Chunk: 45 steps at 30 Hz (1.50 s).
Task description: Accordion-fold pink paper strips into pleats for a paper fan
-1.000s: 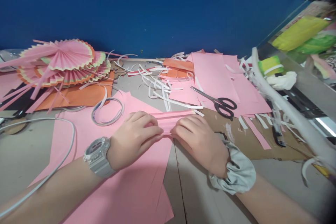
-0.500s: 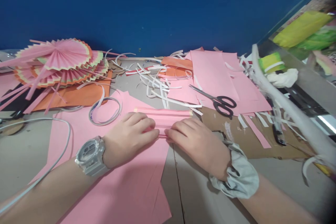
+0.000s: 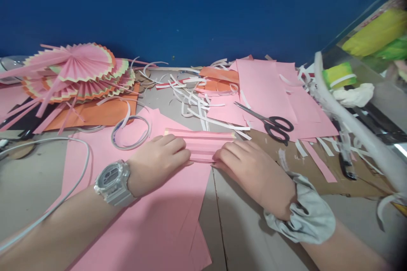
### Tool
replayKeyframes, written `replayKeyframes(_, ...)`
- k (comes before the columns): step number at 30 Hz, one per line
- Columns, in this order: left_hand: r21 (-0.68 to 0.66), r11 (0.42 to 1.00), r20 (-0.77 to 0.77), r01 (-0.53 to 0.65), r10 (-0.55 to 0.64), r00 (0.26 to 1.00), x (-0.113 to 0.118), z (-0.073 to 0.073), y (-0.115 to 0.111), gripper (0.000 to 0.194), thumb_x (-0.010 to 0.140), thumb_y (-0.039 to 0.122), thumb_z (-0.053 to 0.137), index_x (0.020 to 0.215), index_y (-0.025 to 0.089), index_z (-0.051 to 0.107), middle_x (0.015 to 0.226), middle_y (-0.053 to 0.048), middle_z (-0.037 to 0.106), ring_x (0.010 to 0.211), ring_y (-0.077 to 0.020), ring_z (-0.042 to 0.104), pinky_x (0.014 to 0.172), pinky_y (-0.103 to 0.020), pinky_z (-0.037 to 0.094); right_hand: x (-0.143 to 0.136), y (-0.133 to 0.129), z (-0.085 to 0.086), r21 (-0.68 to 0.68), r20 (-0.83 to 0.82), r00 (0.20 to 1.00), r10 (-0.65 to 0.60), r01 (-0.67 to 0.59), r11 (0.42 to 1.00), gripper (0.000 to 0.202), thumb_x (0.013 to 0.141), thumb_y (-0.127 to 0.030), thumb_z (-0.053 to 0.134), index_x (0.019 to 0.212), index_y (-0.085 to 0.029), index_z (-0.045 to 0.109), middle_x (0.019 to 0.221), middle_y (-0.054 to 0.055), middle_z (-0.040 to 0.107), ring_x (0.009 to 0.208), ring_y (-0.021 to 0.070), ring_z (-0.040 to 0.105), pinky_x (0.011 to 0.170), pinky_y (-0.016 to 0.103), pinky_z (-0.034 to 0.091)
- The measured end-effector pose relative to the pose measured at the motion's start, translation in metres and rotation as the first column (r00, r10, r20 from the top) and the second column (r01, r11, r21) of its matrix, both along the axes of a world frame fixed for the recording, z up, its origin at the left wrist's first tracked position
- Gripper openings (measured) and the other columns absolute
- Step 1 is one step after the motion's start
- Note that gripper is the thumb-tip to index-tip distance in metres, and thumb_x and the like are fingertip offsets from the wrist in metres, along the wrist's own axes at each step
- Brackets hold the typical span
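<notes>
While our left hand (image 3: pixel 159 161) and right hand (image 3: pixel 251 169) pinch its near edge, one pleated pink paper (image 3: pixel 203 147) spans before us, long axis and folds running left to right, partly over pink sheets (image 3: pixel 159 220) on the table (image 3: pixel 32 190). Farther off we see one pair of scissors (image 3: pixel 266 120) (tips toward the left).

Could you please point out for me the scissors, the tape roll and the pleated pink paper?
Scissors (image 3: pixel 267 120): head view, near the pivot.
Tape roll (image 3: pixel 113 136): head view, left side of the ring.
Pleated pink paper (image 3: pixel 202 145): head view, middle folds.
</notes>
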State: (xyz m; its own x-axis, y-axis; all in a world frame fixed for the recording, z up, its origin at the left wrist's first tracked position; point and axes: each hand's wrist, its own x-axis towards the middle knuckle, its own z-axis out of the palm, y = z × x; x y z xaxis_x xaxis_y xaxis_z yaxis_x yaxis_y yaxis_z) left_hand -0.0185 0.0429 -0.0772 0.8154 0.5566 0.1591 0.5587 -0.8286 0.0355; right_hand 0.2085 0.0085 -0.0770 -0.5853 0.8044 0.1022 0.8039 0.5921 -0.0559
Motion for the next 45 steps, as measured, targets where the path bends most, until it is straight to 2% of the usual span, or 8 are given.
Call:
replayKeyframes(9, -0.024, 0.991, -0.024, -0.129, 0.128, 0.991, -0.003, -0.001, 0.002, 0.026, 0.091, 0.033, 0.037, 0.085, 0.016, 0.056, 0.087, -0.005, 0.054, 0.08, -0.0202, 0.048, 0.071, -0.034, 0.042, 0.004, 0.003, 0.0, 0.084, 0.012, 0.995, -0.097, 0.096, 0.992, 0.016, 0.09, -0.025, 0.043, 0.079, -0.017, 0.052, 0.08, 0.003, 0.057, 0.079, 0.0204, 0.05, 0.076, 0.037, 0.036)
replayKeyframes(15, -0.116, 0.993, -0.073, -0.029, 0.021, 0.997, -0.011, 0.007, 0.009, 0.019, 0.091, 0.022, 0.037, 0.091, 0.018, 0.055, 0.094, -0.004, 0.055, 0.088, -0.0197, 0.05, 0.078, -0.035, 0.041, 0.011, 0.006, 0.005, -0.058, 0.017, 0.998, -0.062, 0.063, 0.996, 0.008, 0.088, -0.02, 0.046, 0.083, -0.016, 0.052, 0.084, 0.004, 0.055, 0.08, 0.0196, 0.051, 0.072, 0.032, 0.039)
replayKeyframes(22, -0.278, 0.956, 0.072, -0.099, 0.123, 0.99, -0.018, 0.004, 0.018, 0.021, 0.09, 0.028, 0.039, 0.086, 0.016, 0.056, 0.086, -0.005, 0.052, 0.081, -0.0171, 0.05, 0.072, -0.03, 0.042, 0.017, 0.005, 0.009, -0.08, 0.03, 0.991, -0.129, 0.131, 0.988, 0.011, 0.087, -0.019, 0.047, 0.077, -0.017, 0.05, 0.079, 0.003, 0.054, 0.077, 0.0202, 0.05, 0.07, 0.033, 0.038)
replayKeyframes(27, -0.368, 0.923, 0.155, -0.108, 0.176, 0.972, -0.015, 0.003, 0.02, 0.022, 0.091, 0.028, 0.039, 0.084, 0.016, 0.057, 0.084, -0.004, 0.051, 0.081, -0.016, 0.049, 0.073, -0.029, 0.041, 0.013, 0.01, 0.007, -0.083, -0.003, 0.99, -0.144, 0.143, 0.986, 0.019, 0.09, -0.03, 0.044, 0.077, -0.018, 0.051, 0.078, 0.003, 0.055, 0.077, 0.0204, 0.049, 0.07, 0.034, 0.037)
replayKeyframes(32, -0.17, 0.971, 0.193, -0.169, 0.201, 0.96, -0.016, 0.004, 0.018, 0.02, 0.09, 0.025, 0.039, 0.085, 0.015, 0.056, 0.085, -0.006, 0.057, 0.082, -0.0186, 0.051, 0.076, -0.034, 0.039, 0.01, 0.009, 0.009, -0.112, -0.192, 0.959, -0.21, 0.191, 0.975, 0.022, 0.091, -0.032, 0.041, 0.075, -0.018, 0.048, 0.076, 0.003, 0.054, 0.076, 0.019, 0.049, 0.073, 0.033, 0.037)
replayKeyframes(37, 0.191, 0.978, 0.171, -0.082, 0.049, 0.984, -0.006, 0.007, 0.0, 0.027, 0.087, 0.026, 0.044, 0.111, 0.017, 0.053, 0.107, -0.006, 0.061, 0.1, -0.024, 0.05, 0.089, -0.042, 0.032, 0.002, 0.002, 0.015, -0.355, -0.444, 0.82, -0.361, 0.209, 0.911, 0.013, 0.092, -0.03, 0.04, 0.087, -0.021, 0.047, 0.077, -0.001, 0.055, 0.071, 0.0142, 0.051, 0.066, 0.027, 0.038)
replayKeyframes(41, 0.196, 0.977, 0.06, -0.083, 0.072, 0.996, 0.009, 0.011, -0.017, 0.039, 0.089, 0.034, 0.041, 0.121, 0.013, 0.047, 0.104, -0.008, 0.061, 0.097, -0.0242, 0.051, 0.095, -0.045, 0.026, -0.003, -0.001, 0.02, -0.451, -0.539, 0.738, -0.405, 0.153, 0.879, 0.011, 0.092, -0.031, 0.04, 0.096, -0.024, 0.048, 0.081, -0.003, 0.055, 0.074, 0.0121, 0.052, 0.068, 0.023, 0.039)
replayKeyframes(45, 0.14, 0.976, -0.049, -0.165, 0.173, 0.984, 0.014, 0.015, -0.02, 0.035, 0.09, 0.035, 0.036, 0.113, 0.014, 0.051, 0.086, -0.006, 0.059, 0.079, -0.0243, 0.051, 0.077, -0.042, 0.036, 0.0, -0.003, 0.022, -0.417, -0.516, 0.758, -0.399, 0.184, 0.89, 0.017, 0.094, -0.03, 0.033, 0.096, -0.024, 0.05, 0.085, -0.002, 0.057, 0.079, 0.0125, 0.053, 0.07, 0.024, 0.04)
